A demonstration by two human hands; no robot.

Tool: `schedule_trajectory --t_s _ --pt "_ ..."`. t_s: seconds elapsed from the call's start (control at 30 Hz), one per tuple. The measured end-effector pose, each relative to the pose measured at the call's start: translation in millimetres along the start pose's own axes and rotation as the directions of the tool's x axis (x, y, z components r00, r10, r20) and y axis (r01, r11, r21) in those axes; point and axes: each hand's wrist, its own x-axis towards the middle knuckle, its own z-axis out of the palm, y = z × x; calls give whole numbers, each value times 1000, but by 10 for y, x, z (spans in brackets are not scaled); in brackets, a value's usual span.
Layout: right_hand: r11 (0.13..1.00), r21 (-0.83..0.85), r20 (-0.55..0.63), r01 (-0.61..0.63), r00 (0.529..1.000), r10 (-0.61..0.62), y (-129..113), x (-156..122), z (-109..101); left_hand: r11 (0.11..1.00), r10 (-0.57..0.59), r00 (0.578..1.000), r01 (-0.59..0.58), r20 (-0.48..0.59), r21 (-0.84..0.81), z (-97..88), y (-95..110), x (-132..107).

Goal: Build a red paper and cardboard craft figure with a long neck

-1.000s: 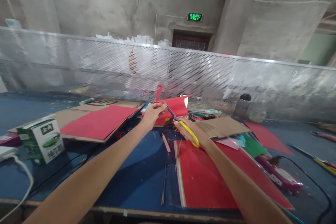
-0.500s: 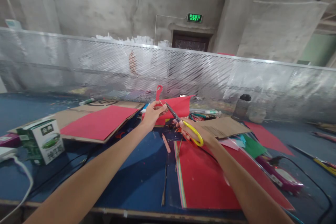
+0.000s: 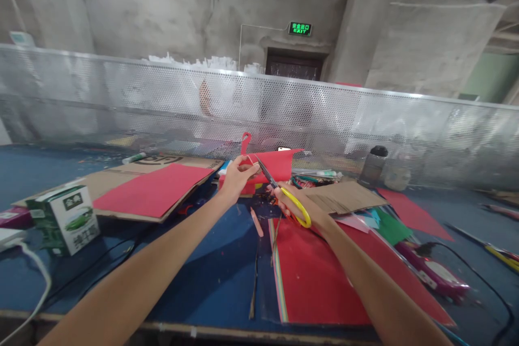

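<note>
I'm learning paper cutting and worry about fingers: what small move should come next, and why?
I'd probably ease the left hand slightly back along the red paper before another snip: its fingers pinch the sheet, and the tips of the scissors in the right hand appear very close to them.

A curved sheet of red paper (image 3: pixel 278 165) is held up by the fingers of the left hand (image 3: pixel 235 177) near the centre of the frame, its upper edge drawn to a point at right. A pair of scissors (image 3: pixel 268 174), dark-bladed and yellow-handled, is gripped in the right hand (image 3: pixel 298 201), slanted with tips toward the upper left. The blades are seemingly set against the paper; their contact is too small to confirm.
</note>
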Motion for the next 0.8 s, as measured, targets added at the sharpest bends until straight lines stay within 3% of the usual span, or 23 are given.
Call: schedule_trajectory --t_s 0.5,0.67,0.8 --pt "998 -59 -50 -1 999 -2 -77 -6 17 1000 5 1000 -5 0 -1 -1 -17 0" --pt "997 52 -2 -48 999 48 -105 -50 -61 1000 -13 1000 13 24 26 -12 41 -14" --pt "995 78 77 -55 996 49 -22 -81 -232 992 -46 994 33 103 124 -78 137 -9"
